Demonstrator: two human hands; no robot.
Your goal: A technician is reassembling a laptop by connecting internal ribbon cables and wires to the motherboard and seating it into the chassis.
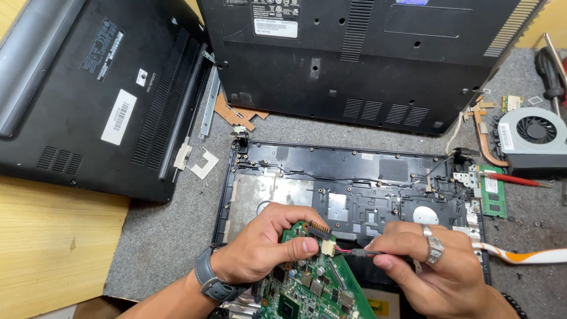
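Here, left hand pinching green circuit board at its top edge, over open laptop base near worktop front edge. Right hand pinching thin cable by white connector. Little free room; closed laptops crowding far edge.

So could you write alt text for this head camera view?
Two hands work over an opened laptop shell: the left hand grips a green circuit board, the right hand pinches a small cable at its connector. Two closed black laptops lie above.
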